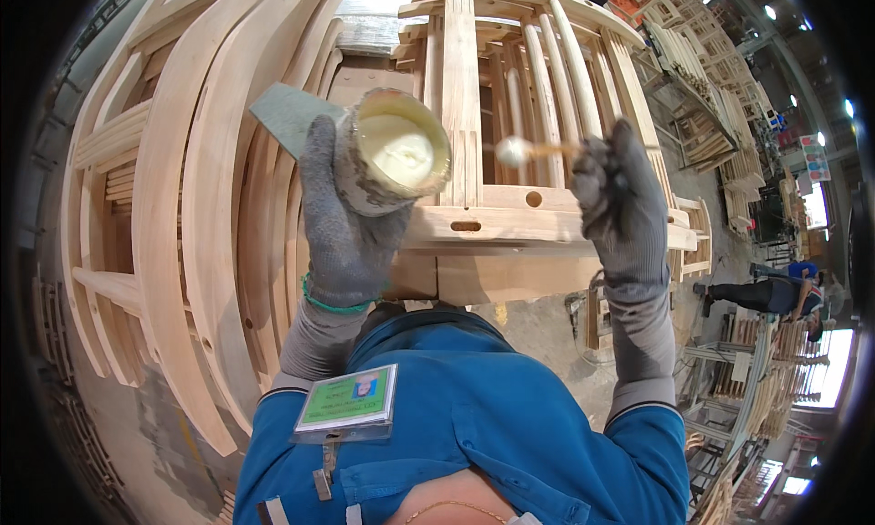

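Note:
My left hand [342, 220], in a grey knit glove, grips a small round cup [392, 151] of white glue, tipped so its mouth faces me. A flat grey scraper blade [290, 113] sticks out behind the cup in the same hand. My right hand [620, 201], also gloved, holds a thin wooden stick [547, 149] whose tip carries a blob of white glue [512, 150]. The blob hovers over a pale wooden chair frame [510, 220] with a slot and a round hole in its rail.
Stacked curved wooden chair parts [191, 188] fill the left side. More wooden frames [720, 97] are piled at the right and far back. A person in blue [775, 293] bends over at the far right. Concrete floor [538, 334] lies below.

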Demonstrator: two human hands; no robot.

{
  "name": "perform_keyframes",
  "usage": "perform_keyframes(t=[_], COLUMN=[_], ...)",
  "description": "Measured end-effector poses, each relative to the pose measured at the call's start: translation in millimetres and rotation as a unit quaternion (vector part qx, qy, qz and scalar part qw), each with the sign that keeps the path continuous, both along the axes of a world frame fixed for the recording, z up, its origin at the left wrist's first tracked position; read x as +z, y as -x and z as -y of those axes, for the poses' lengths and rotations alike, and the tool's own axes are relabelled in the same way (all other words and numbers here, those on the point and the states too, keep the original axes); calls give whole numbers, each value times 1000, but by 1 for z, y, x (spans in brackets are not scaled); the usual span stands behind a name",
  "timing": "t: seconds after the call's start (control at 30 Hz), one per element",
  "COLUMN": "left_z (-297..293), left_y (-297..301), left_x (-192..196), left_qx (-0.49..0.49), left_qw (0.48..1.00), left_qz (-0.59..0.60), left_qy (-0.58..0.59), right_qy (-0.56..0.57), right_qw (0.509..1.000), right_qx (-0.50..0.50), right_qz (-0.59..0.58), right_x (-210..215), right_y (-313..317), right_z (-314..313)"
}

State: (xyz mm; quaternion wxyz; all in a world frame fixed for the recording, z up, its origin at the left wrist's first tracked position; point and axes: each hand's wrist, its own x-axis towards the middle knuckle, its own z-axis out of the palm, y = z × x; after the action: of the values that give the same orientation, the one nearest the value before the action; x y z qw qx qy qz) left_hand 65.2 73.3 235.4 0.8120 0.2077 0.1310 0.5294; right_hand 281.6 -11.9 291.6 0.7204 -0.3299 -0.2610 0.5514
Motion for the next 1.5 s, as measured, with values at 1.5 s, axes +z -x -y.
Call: perform_keyframes(t=[1.5], left_z=[0], left_y=[23], left_x=[-7], left_qx=[80], left_qw=[996], left_qz=[27], left_qy=[-32], right_qy=[59], right_qw=[805], right_qx=[9], right_qz=[590], right_x=[17], right_y=[50], right_z=[3])
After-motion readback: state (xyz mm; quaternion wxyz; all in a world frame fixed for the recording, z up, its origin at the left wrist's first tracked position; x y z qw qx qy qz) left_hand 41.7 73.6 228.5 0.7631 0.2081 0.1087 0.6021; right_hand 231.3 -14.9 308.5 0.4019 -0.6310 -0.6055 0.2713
